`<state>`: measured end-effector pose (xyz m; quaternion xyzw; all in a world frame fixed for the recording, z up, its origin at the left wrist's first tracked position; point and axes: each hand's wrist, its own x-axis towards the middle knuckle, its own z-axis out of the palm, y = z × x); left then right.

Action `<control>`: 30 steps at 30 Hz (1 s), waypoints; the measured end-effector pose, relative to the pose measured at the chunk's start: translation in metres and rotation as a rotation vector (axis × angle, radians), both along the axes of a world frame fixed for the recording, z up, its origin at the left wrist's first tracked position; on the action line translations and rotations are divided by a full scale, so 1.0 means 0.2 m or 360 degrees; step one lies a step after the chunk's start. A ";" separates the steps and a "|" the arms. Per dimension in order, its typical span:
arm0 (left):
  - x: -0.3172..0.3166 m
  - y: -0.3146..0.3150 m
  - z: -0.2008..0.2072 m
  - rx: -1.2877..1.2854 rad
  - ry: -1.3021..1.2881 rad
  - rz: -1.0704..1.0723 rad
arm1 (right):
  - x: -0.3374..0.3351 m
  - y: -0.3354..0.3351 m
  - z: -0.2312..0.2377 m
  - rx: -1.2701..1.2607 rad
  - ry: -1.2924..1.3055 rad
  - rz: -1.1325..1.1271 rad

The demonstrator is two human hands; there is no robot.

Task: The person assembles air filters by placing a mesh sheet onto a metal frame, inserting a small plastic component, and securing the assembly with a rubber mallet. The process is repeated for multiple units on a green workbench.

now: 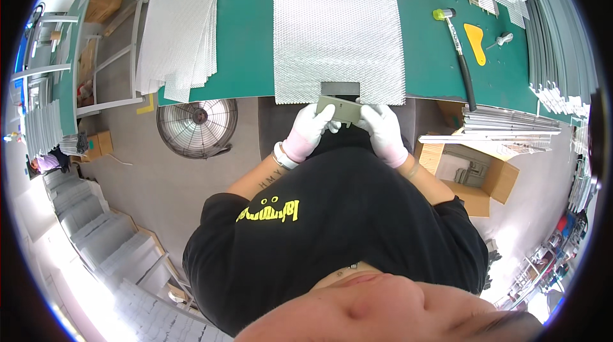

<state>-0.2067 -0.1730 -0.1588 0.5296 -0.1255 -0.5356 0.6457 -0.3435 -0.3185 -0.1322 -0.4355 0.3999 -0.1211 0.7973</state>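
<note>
Both my hands wear white gloves and meet just off the near edge of the green table (pixel 246 35). Between them is a small grey-green rectangular piece (pixel 340 110), flat-faced and plate-like; its exact kind cannot be made out. My left hand (pixel 306 132) pinches its left end, thumb on top. At the right end, my right hand (pixel 383 132) has its fingers closed on it. Just beyond lies a silvery mesh sheet (pixel 338 29), with a rectangular cutout in its near edge. The piece sits close to that cutout; whether they touch cannot be told.
Thin mesh sheets (pixel 179 29) are fanned out at left. Toward the right lie a mallet (pixel 458 48), a yellow scraper (pixel 474 44) and a screwdriver (pixel 503 39). A floor fan (pixel 197 129) stands below left, an open cardboard box (pixel 501 181) below right, beside metal strips (pixel 504 130).
</note>
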 end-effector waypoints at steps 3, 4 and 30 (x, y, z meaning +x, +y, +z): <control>0.01 0.01 -0.03 0.0010 0.0045 -0.0024 | 0.02 -0.01 -0.02 0.0119 -0.0025 -0.0153; 0.00 0.00 -0.02 0.0009 0.0045 0.0026 | 0.03 -0.01 -0.01 0.0119 -0.0051 -0.0172; 0.43 -0.12 0.52 -0.0610 -0.1052 -0.1813 | 0.06 0.10 -0.16 0.0067 -0.0375 0.0477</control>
